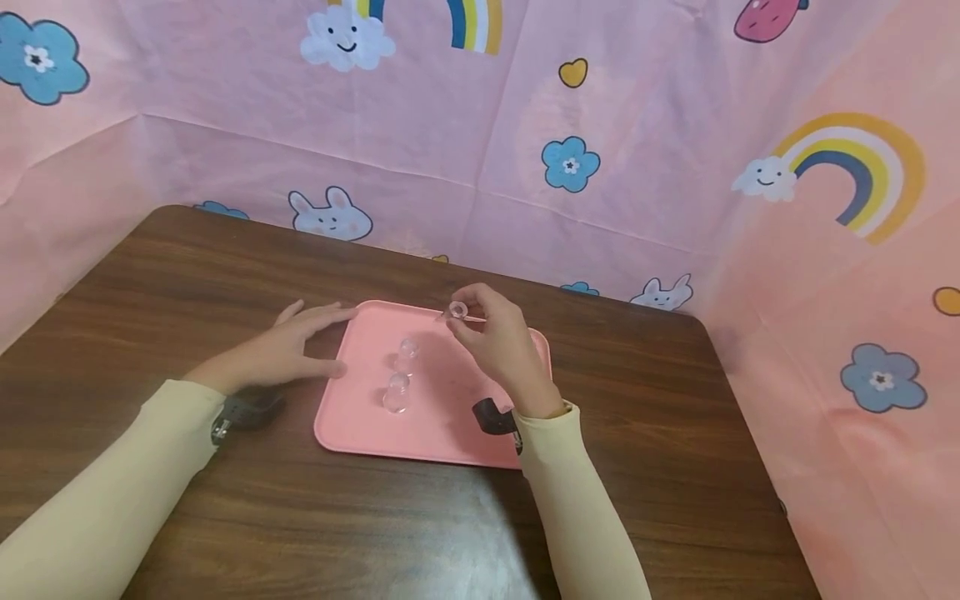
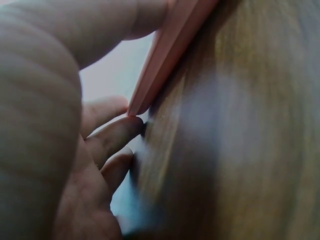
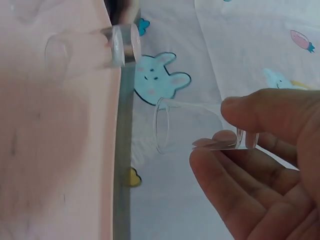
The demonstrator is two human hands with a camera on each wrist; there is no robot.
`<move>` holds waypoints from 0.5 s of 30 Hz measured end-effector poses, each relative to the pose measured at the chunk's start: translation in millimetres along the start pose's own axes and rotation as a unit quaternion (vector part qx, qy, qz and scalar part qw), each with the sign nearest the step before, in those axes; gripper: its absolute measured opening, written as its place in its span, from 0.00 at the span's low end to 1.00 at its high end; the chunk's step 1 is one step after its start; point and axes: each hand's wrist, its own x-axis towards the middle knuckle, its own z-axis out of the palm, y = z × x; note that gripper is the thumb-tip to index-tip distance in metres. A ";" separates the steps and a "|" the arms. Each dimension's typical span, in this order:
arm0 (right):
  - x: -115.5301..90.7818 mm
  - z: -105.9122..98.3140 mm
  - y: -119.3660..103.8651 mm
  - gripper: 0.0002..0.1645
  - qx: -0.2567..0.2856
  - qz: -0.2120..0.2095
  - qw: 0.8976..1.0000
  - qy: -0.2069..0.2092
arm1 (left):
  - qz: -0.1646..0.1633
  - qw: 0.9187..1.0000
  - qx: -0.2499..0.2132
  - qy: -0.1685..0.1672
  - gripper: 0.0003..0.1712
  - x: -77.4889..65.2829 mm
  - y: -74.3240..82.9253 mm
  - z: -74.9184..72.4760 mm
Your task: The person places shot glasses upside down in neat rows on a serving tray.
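Observation:
In the right wrist view a small clear glass bottle (image 3: 185,125) with a narrow neck is pinched near its neck between my right hand's thumb and fingers. My right hand (image 1: 498,342) is raised over the back part of a pink tray (image 1: 442,425). Two more clear bottles, a nearer one (image 1: 397,394) and a farther one (image 1: 407,357), stand on the tray's left half. One such bottle (image 3: 85,52) also shows in the right wrist view. My left hand (image 1: 288,346) is at the tray's left side, fingers extended and spread, with thumb and fingertips touching the rim.
The tray lies on a dark brown wooden table (image 1: 360,525). A pink cloth (image 1: 465,142) printed with rainbows, flowers and rabbits hangs behind the table and along its sides. Dark wrist-worn devices, one near the right wrist (image 1: 495,417), sit under both hands.

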 end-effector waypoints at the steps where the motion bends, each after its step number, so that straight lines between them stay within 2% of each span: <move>1: 3.0 3.3 -1.0 0.12 0.002 -0.001 1.000 -0.008 | 0.000 1.000 -0.002 0.000 0.53 0.1 -0.4 -0.3; 4: 13.2 13.9 -1.8 0.11 -0.009 -0.004 0.999 -0.036 | 0.002 1.000 -0.004 0.001 0.52 0.3 -1.7 0.0; 9: 30.0 29.1 0.3 0.08 -0.065 -0.007 0.995 -0.077 | 0.008 1.000 -0.003 0.003 0.52 0.5 -3.0 1.2; 15: 41.4 41.9 4.7 0.11 -0.117 0.009 0.987 -0.112 | 0.010 1.000 0.000 0.006 0.52 0.7 -4.1 0.7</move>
